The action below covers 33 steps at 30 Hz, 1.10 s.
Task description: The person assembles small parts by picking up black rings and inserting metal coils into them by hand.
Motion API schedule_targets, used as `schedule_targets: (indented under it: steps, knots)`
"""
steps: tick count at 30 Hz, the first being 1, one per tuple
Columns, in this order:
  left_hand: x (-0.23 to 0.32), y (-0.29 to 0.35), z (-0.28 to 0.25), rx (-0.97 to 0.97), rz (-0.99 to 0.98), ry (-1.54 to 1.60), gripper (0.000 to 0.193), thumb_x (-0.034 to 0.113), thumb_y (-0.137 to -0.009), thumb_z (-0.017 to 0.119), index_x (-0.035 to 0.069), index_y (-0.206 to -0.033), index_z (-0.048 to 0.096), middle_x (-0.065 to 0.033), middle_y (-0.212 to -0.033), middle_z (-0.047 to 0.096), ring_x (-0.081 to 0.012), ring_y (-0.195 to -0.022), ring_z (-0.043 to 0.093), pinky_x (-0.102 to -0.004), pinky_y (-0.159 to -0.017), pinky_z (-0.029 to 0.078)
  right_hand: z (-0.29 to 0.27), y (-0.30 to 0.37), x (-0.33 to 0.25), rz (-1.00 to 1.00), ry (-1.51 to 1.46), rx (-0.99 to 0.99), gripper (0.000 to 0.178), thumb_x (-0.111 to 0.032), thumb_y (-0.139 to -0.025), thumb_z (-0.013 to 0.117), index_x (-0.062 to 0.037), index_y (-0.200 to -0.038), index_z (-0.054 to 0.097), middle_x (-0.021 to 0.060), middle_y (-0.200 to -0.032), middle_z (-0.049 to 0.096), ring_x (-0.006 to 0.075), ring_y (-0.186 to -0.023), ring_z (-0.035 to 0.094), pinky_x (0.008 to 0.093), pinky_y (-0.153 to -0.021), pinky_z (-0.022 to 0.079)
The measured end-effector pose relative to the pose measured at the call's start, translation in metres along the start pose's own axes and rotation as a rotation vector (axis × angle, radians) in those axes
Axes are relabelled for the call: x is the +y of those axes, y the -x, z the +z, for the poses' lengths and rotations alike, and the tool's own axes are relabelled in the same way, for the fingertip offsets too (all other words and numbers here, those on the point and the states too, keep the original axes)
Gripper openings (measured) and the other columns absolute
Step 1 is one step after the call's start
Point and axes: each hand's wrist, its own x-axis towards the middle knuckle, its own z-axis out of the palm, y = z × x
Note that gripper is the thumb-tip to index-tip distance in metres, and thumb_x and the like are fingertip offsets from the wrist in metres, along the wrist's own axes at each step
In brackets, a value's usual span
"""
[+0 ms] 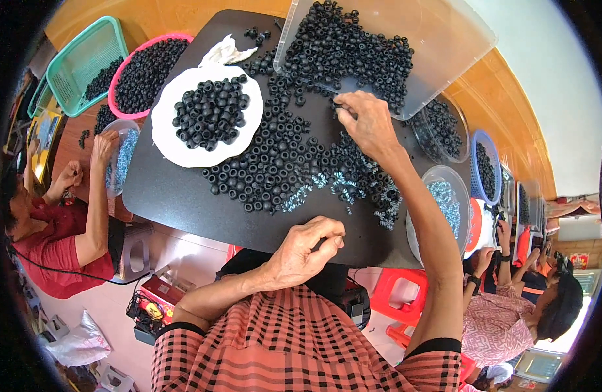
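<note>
My right hand (369, 124) reaches over the dark table (183, 202) to the near edge of a clear plastic box (438, 59). Its fingers are bent together at the black pieces there; whatever they grip is hidden. Closer to me, my left hand (306, 251) hovers at the table's front edge, thumb and fingers curled together, their contents not visible. Between the hands lies a spread of black round pieces with holes (268, 163), with small shiny pale-blue coils (343, 186) at its near side. More black pieces (213, 114) fill a white scalloped plate (164, 134).
Right of my forearm stand a clear tub of pale-blue coils (444, 202), a clear round bowl (441, 130) and a blue basket (485, 166). At the left are a pink basin (121, 111) and green basket (69, 72). People work on both sides; a red stool (399, 297) stands below.
</note>
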Motion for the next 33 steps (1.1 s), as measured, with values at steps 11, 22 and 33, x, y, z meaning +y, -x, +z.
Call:
schedule_targets:
  steps: [11, 22, 33]
  knots:
    - [0.0, 0.002, -0.002, -0.004, -0.195, 0.201, 0.009, 0.006, -0.095, 0.05, -0.001, -0.097, 0.056, -0.0057, -0.086, 0.062, -0.0113, -0.08, 0.059, -0.026, -0.071, 0.048, 0.004, 0.015, -0.033, -0.017, 0.018, 0.03, 0.022, -0.013, -0.077, 0.067, -0.0097, -0.098, 0.067, 0.0082, -0.09, 0.065, 0.0245, -0.083, 0.063, 0.0417, -0.077, 0.042]
    - [0.005, -0.016, -0.014, 0.307, -0.079, 0.481, 0.02, 0.016, -0.1, 0.047, -0.001, -0.104, 0.056, -0.0025, -0.088, 0.059, -0.0096, -0.085, 0.055, -0.0252, -0.082, 0.046, -0.021, 0.099, -0.107, -0.137, -0.252, 0.282, 0.039, -0.002, -0.07, 0.072, -0.0091, -0.107, 0.063, 0.0067, -0.095, 0.064, 0.0241, -0.087, 0.062, 0.0351, -0.076, 0.045]
    - [0.002, -0.019, -0.007, 0.185, -0.177, 0.612, 0.02, 0.011, -0.096, 0.053, -0.001, -0.11, 0.06, -0.0031, -0.095, 0.063, -0.0085, -0.086, 0.058, -0.0227, -0.081, 0.047, -0.019, 0.139, -0.113, 0.021, -0.43, 0.389, 0.039, 0.007, -0.07, 0.07, -0.0058, -0.106, 0.064, 0.0081, -0.097, 0.065, 0.0194, -0.077, 0.064, 0.0301, -0.071, 0.05]
